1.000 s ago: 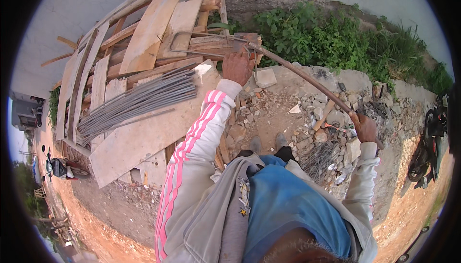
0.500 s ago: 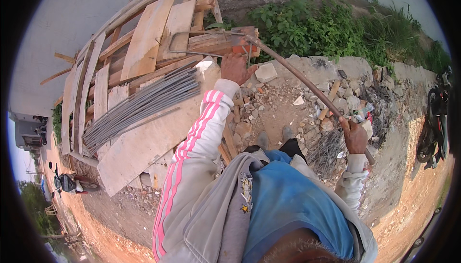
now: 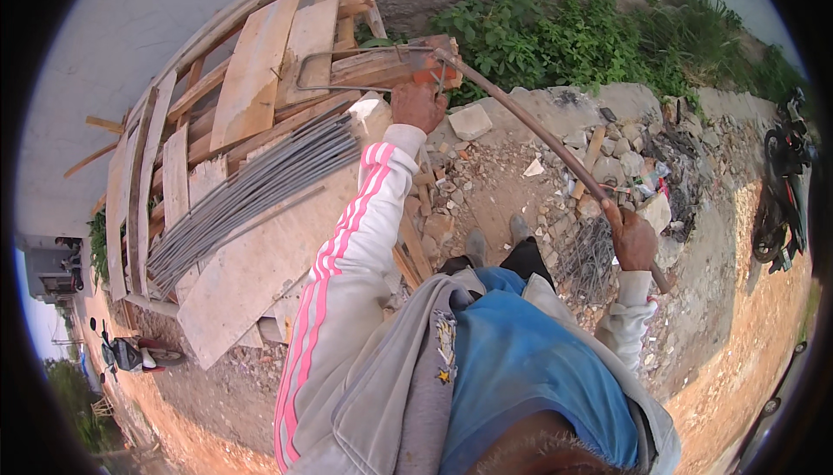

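My left hand (image 3: pixel 418 108) is closed round a thin bent steel rod (image 3: pixel 340 88) beside an orange-red block (image 3: pixel 425 62). The block sits at the end of a thick timber (image 3: pixel 373 69). From the hand the rod runs left and turns back in a long, narrow loop; the fingers hide part of it. My right hand (image 3: pixel 634 239) grips a long rusty metal bar (image 3: pixel 542 134) near its lower end. The bar slants up to the left, and its far end meets the rod at the block.
Straight steel rods (image 3: pixel 260 184) lie bundled on boards (image 3: pixel 252 262) at the left, below a stack of planks (image 3: pixel 256 72). Rubble (image 3: pixel 607 163) and tangled wire (image 3: pixel 590 258) cover ground at right. Green plants (image 3: pixel 555 37) grow along the wall; motorbikes (image 3: pixel 785 184) stand at the sides.
My left hand's spread fingers have drawn in round the rod beside the block. My right hand keeps its grip on the bar, which has hardly turned. The whole view has shifted slightly.
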Motion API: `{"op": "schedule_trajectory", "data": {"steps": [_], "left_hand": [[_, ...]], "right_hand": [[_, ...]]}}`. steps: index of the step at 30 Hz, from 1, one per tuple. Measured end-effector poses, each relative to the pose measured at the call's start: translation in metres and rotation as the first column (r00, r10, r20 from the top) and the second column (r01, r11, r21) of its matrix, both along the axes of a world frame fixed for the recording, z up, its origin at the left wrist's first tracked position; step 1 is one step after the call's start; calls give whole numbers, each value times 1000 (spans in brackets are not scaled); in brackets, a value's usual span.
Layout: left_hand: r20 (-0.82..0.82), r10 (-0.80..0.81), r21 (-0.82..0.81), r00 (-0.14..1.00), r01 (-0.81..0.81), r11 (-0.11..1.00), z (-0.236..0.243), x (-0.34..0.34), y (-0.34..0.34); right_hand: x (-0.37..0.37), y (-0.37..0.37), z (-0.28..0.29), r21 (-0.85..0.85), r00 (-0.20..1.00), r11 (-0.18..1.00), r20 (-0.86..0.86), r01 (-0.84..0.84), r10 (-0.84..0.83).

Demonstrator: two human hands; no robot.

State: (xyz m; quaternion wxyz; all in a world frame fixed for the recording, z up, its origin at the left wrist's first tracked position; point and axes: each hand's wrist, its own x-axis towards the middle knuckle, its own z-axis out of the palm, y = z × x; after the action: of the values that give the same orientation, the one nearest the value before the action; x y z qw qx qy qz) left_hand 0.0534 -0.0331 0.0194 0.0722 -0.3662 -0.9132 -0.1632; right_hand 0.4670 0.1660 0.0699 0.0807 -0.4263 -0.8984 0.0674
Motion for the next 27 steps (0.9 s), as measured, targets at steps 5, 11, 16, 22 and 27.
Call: {"op": "schedule_trajectory", "data": {"steps": [5,11,16,22,27], "left_hand": [[-153,8,56,988,1,998,-16,-7,-1],[-152,15,111,988,2,994,-21,-10,-3],[-13,47,61,999,-47,997,10,9,-2],[-107,-14,149,994,30,988,3,-2,-1],[-108,-65,209,992,87,974,2,-9,-1]], "right_hand": [[1,-23,3,-10,1000,1000,-12,18,-18],[2,-34,5,-30,1000,999,21,-12,13],[5,-20,7,-86,995,996,91,-22,30],[4,4,20,-169,987,980,102,-105,124],[-13,22,39,-338,973,915,-20,-223,230]]}}
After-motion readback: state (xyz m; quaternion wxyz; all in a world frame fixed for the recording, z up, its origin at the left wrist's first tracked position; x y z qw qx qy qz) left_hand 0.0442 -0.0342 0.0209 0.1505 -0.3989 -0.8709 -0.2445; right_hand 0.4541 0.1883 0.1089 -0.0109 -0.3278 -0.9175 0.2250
